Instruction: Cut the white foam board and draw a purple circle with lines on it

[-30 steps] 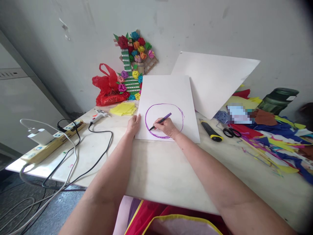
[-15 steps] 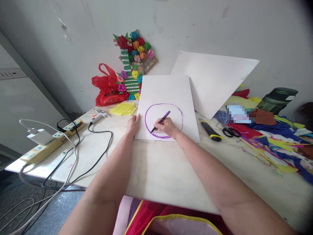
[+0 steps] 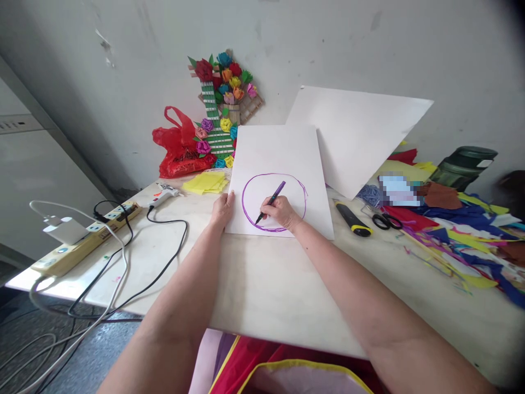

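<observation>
A white board (image 3: 274,148) lies on the table in front of me, with a purple circle (image 3: 243,197) drawn in several overlapping strokes on its lower half. My right hand (image 3: 279,212) is closed round a purple marker (image 3: 279,190), whose black tip meets the circle's lower left line. At the board's left edge, my left hand (image 3: 222,209) grips the border, thumb on top and the other fingers partly hidden.
Left: a power strip (image 3: 74,250) with cables, a glue gun (image 3: 162,198), yellow paper (image 3: 205,183) and a red bag (image 3: 176,148). Behind: paper flowers (image 3: 233,82) and a second white board (image 3: 353,137). Right: a cutter (image 3: 353,220), scissors (image 3: 388,221), coloured scraps (image 3: 471,235) and a green bottle (image 3: 463,167).
The marker's tip has moved slightly right and down along the lower left of the circle, and the marker stands a little steeper. My left hand has stayed on the board's edge.
</observation>
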A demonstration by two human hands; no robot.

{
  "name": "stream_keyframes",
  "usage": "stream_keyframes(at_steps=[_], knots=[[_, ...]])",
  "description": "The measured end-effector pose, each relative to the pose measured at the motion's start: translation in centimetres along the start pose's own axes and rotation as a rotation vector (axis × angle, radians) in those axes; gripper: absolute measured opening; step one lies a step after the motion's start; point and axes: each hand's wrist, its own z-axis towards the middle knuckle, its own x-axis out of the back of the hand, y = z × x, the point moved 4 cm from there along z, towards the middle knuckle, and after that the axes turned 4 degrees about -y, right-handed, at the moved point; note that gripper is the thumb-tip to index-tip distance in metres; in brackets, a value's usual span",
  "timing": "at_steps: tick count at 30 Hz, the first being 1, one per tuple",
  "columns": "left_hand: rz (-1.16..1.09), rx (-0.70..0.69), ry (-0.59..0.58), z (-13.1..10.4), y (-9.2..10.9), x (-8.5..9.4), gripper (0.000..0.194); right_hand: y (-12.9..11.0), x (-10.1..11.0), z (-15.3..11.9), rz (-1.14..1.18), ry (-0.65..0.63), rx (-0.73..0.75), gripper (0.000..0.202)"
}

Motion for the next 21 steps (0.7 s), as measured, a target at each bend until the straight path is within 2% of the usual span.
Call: stream_keyframes(at_steps=[5, 10, 12, 17, 21], knots=[[-0.014, 0.006, 0.036, -0.1, 0.1, 0.3, 0.04, -1.5, 1.1, -0.1, 0.101, 0.163, 0.02, 0.012], [-0.14, 0.043, 0.212, -0.3, 0.0, 1.5, 0.041, -3.4, 3.7, -0.1, 0.195, 0.429, 0.084, 0.017], [-0.239, 0.075, 0.279, -0.4, -0.2, 1.9, 0.041, -3.5, 4.7, -0.1, 0.24, 0.49, 0.1, 0.02], [-0.451, 0.104, 0.328, -0.5, -0.2, 2.2, 0.041, -1.5, 6.3, 0.0, 0.369, 0.47, 0.004, 0.025], [-0.473, 0.099, 0.338, -0.5, 0.0, 2.3, 0.043, 0.6, 7.0, -0.3, 0.365, 0.465, -0.095, 0.024]])
